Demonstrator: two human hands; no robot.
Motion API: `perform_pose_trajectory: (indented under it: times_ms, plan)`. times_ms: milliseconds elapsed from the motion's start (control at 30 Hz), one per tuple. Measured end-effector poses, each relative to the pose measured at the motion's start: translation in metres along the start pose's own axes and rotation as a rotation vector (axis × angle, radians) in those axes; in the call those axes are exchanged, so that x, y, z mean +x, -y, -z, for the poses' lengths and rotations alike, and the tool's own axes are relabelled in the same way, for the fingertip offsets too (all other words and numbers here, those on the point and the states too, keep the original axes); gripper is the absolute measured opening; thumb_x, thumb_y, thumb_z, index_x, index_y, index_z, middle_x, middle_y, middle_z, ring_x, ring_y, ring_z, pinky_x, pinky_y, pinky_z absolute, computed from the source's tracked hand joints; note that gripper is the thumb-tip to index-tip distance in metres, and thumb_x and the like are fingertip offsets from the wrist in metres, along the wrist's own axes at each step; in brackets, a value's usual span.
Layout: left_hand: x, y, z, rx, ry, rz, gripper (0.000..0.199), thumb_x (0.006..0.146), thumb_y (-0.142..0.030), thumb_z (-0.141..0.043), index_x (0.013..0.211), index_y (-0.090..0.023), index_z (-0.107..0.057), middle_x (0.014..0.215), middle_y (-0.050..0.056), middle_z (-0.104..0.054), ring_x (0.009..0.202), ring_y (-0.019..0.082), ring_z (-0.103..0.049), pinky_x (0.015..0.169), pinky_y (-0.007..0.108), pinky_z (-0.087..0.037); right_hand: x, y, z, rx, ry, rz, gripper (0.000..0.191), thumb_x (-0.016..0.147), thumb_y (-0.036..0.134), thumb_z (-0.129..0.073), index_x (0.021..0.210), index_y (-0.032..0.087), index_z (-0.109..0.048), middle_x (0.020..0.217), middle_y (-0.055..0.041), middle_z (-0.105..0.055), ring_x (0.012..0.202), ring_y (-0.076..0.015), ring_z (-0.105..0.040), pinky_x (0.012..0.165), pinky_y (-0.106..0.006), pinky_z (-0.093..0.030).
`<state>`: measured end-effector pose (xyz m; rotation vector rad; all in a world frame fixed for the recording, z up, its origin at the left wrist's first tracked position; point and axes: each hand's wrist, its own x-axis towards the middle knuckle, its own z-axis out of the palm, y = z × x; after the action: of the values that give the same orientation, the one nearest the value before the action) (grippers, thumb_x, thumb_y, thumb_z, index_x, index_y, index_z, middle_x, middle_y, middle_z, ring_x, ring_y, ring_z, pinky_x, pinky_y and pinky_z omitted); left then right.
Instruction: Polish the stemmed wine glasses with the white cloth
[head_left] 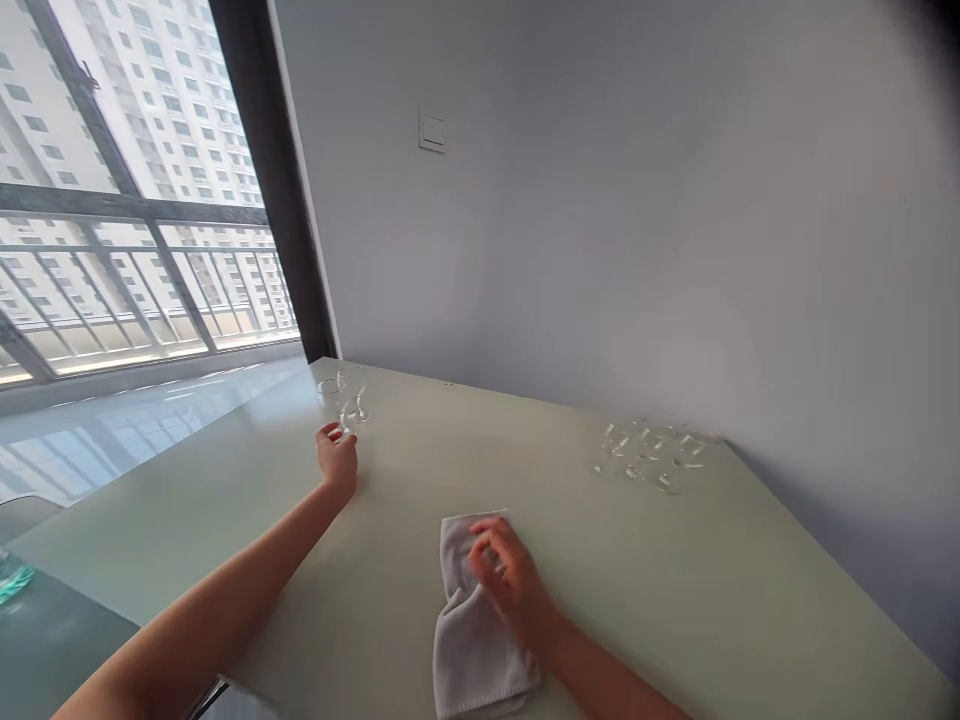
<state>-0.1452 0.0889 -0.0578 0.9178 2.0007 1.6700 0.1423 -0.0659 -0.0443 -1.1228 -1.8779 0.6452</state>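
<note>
Left fingers (pixel 327 430) at glass (pixel 348 414), cloth (pixel 480 660) under right hand (pixel 514 575), glasses (pixel 649 446) near wall (pixel 675 250)

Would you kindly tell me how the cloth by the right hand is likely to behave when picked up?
The cloth will probably hang floppy, as it lies creased and folded on the table. It is likely light for its size, since its far end looks thin. Lying flat, it seems unlikely to roll or tip.
</note>
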Motion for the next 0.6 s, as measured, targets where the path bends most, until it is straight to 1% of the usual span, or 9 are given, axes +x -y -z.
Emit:
perform_pose_trajectory:
  times_ms: [67, 167, 200, 233, 300, 333, 400, 500, 600]
  plan:
    - [-0.019, 0.002, -0.005, 0.008, 0.073, -0.058, 0.040, 0.067, -0.021, -0.048, 0.106, -0.023, -0.041, 0.098, 0.002, -0.046, 0.068, 0.009, -0.048, 0.061, 0.024, -0.043, 0.012, -0.015, 0.018, 0.121, -0.256, -0.145, 0.023, 0.084, 0.038, -0.039, 0.082, 0.019, -0.052, 0.087, -0.0044, -0.057, 0.079, -0.0147, -0.052, 0.070, -0.027, -0.043]
    - [-0.035, 0.002, -0.011, 0.107, 0.120, -0.210, 0.039, 0.065, -0.017, -0.050, 0.103, -0.024, -0.043, 0.102, 0.002, -0.044, 0.077, 0.011, -0.049, 0.070, 0.027, -0.042, 0.028, -0.057, 0.052, 0.235, -0.664, -0.394, 0.026, 0.077, 0.040, -0.047, 0.088, 0.017, -0.051, 0.076, -0.0028, -0.056, 0.063, -0.0125, -0.052, 0.058, -0.024, -0.045]
    - [-0.038, 0.002, -0.012, 0.134, 0.124, -0.247, 0.039, 0.064, -0.016, -0.050, 0.102, -0.023, -0.044, 0.103, 0.002, -0.043, 0.080, 0.012, -0.049, 0.072, 0.027, -0.042, 0.031, -0.073, 0.064, 0.254, -0.773, -0.476, 0.027, 0.074, 0.039, -0.049, 0.090, 0.017, -0.050, 0.081, -0.0041, -0.057, 0.061, -0.0116, -0.053, 0.056, -0.024, -0.045]
    - [-0.039, 0.001, -0.013, 0.150, 0.132, -0.272, 0.040, 0.064, -0.015, -0.050, 0.102, -0.023, -0.044, 0.104, 0.003, -0.042, 0.083, 0.013, -0.049, 0.073, 0.027, -0.042, 0.034, -0.089, 0.074, 0.264, -0.853, -0.557, 0.029, 0.072, 0.038, -0.050, 0.093, 0.017, -0.049, 0.092, -0.0063, -0.056, 0.061, -0.0106, -0.054, 0.055, -0.023, -0.046]
    - [-0.040, -0.001, -0.014, 0.166, 0.154, -0.291, 0.039, 0.065, -0.015, -0.049, 0.102, -0.023, -0.043, 0.106, 0.003, -0.041, 0.086, 0.013, -0.049, 0.075, 0.028, -0.042, 0.037, -0.118, 0.093, 0.253, -0.907, -0.622, 0.038, 0.069, 0.036, -0.050, 0.102, 0.017, -0.046, 0.113, -0.0121, -0.049, 0.060, -0.0092, -0.055, 0.053, -0.023, -0.047]
    - [-0.039, -0.001, -0.014, 0.175, 0.166, -0.294, 0.039, 0.065, -0.015, -0.048, 0.103, -0.023, -0.043, 0.106, 0.003, -0.041, 0.087, 0.014, -0.049, 0.076, 0.029, -0.042, 0.039, -0.130, 0.100, 0.243, -0.913, -0.639, 0.042, 0.068, 0.035, -0.051, 0.105, 0.017, -0.044, 0.119, -0.0140, -0.045, 0.059, -0.0088, -0.056, 0.052, -0.023, -0.048]
    - [-0.039, -0.001, -0.014, 0.197, 0.191, -0.291, 0.038, 0.066, -0.017, -0.048, 0.103, -0.023, -0.042, 0.107, 0.004, -0.041, 0.089, 0.014, -0.049, 0.078, 0.031, -0.041, 0.044, -0.148, 0.110, 0.213, -0.906, -0.654, 0.049, 0.064, 0.034, -0.054, 0.109, 0.018, -0.043, 0.125, -0.0157, -0.041, 0.058, -0.0084, -0.057, 0.050, -0.022, -0.048]
    - [-0.038, -0.001, -0.014, 0.213, 0.214, -0.268, 0.038, 0.066, -0.019, -0.049, 0.103, -0.023, -0.042, 0.109, 0.005, -0.040, 0.090, 0.016, -0.049, 0.080, 0.033, -0.041, 0.059, -0.164, 0.118, 0.152, -0.887, -0.664, 0.050, 0.061, 0.032, -0.055, 0.109, 0.018, -0.045, 0.123, -0.0144, -0.044, 0.056, -0.0078, -0.057, 0.047, -0.021, -0.047]
    - [-0.039, -0.002, -0.013, 0.214, 0.227, -0.250, 0.036, 0.066, -0.019, -0.050, 0.101, -0.023, -0.043, 0.108, 0.005, -0.040, 0.091, 0.018, -0.050, 0.080, 0.035, -0.041, 0.074, -0.172, 0.120, 0.069, -0.855, -0.659, 0.042, 0.062, 0.029, -0.053, 0.103, 0.018, -0.050, 0.109, -0.0111, -0.054, 0.052, -0.0082, -0.056, 0.044, -0.021, -0.045]
